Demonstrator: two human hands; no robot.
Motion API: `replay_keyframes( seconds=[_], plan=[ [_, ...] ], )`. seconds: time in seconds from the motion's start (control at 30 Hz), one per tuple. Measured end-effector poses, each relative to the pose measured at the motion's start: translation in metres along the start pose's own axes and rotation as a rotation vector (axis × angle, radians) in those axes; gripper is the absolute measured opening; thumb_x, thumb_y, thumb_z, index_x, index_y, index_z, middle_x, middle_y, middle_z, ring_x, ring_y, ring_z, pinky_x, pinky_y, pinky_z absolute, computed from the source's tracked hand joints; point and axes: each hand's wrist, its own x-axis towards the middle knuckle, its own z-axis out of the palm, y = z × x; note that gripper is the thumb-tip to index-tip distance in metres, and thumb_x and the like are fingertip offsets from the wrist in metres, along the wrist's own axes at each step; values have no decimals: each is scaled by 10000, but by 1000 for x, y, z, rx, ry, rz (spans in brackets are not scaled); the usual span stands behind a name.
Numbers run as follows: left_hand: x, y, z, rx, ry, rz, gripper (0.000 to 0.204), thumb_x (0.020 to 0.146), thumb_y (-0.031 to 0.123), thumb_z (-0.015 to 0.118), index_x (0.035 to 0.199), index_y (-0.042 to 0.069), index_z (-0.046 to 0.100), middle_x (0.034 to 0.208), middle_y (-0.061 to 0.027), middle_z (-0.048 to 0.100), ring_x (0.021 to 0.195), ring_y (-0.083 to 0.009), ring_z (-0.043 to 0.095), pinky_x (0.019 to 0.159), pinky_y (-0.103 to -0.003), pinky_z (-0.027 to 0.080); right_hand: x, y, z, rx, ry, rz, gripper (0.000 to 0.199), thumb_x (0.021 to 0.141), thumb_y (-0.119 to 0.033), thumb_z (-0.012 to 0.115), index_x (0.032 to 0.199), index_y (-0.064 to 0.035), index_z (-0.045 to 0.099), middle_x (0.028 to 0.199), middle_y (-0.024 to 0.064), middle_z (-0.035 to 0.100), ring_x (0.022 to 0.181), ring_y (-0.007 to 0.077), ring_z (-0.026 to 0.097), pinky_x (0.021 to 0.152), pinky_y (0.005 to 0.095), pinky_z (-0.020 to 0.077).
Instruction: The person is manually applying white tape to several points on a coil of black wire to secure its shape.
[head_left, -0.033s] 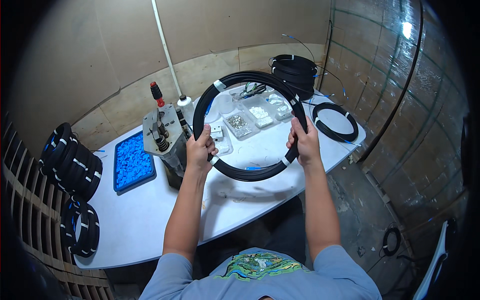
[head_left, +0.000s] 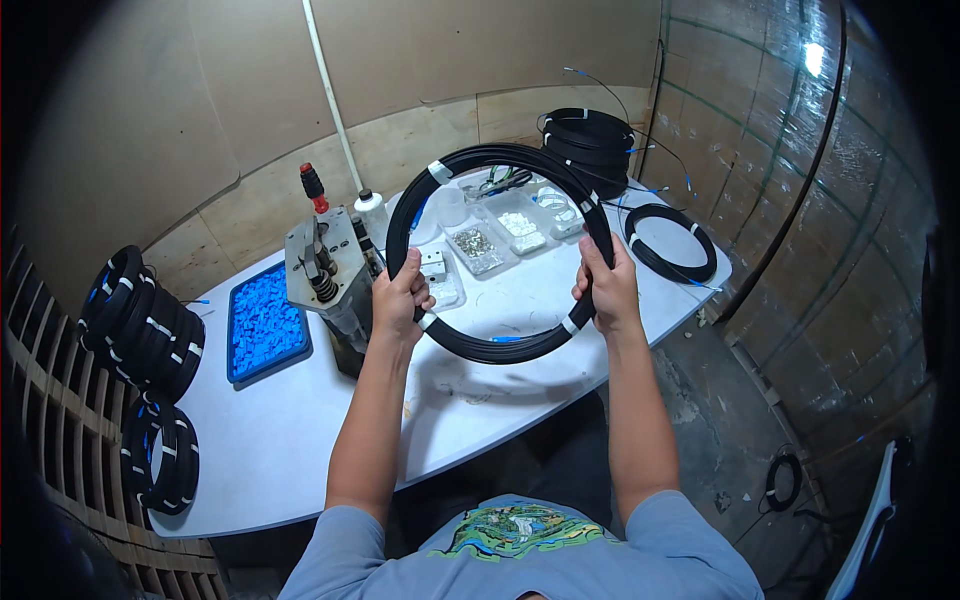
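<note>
Head view looks down on a person holding a black cable coil (head_left: 497, 165) upright above a white table (head_left: 300, 440), the hoop bound at intervals with white tape bands. The left hand (head_left: 398, 296) is closed around the coil's left side and the right hand (head_left: 607, 290) is clamped on its right side, so the two hands sit well apart with the ring stretched between them. By the look of it, the coil is being checked or squared up in the air, neither laid down nor stacked. A next move would call for keeping both grips firm so the loops stay together, and for clearing the metal press tool (head_left: 325, 265) standing just beside the left hand. On the table lie a blue tray of small blue parts (head_left: 262, 325), clear boxes of small fittings (head_left: 500, 235) behind the coil, and a single flat coil (head_left: 670, 242) near the right edge. More finished coils are stacked at the far corner (head_left: 588, 135) and on the left (head_left: 140, 320).
</note>
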Motion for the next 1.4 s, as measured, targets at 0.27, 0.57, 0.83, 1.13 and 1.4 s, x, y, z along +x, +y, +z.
replay_keyframes(
  seconds=[0.27,0.57,0.83,1.13,1.4],
  plan=[
    [6,-6,-16,-33,-34,-24,357,932,359,687,722,187,455,579,82,318,461,-55,326,446,-240,318,-23,-25,25,-67,-4,-67,342,881,-52,672,1183,10,523,706,-2,527,464,58,477,399,227,426],
    [-7,4,3,52,17,-24,291,926,294,697,785,172,474,596,76,354,473,-56,354,451,-252,344,-9,-10,9,-103,135,64,287,874,-46,664,1148,-29,581,629,-27,489,434,49,459,382,230,423],
    [-13,4,4,39,33,-28,235,916,249,696,820,149,506,614,62,409,486,-60,402,463,-251,378,-8,-9,4,-99,82,84,321,891,-90,689,1182,-37,566,637,-25,492,445,51,465,387,234,443],
    [-8,1,-4,47,-24,-55,195,925,253,674,939,102,552,641,40,457,508,-75,450,486,-262,419,-5,-2,-3,-53,60,131,349,910,-111,682,1208,-34,515,650,-16,497,457,52,466,392,240,451],
    [6,8,-6,34,-45,232,546,958,358,603,1389,74,426,1194,-39,597,1070,-147,545,925,-313,418,-23,12,20,230,179,79,330,916,-40,586,1224,-72,471,646,-15,442,488,66,421,429,248,403]
  ],
)
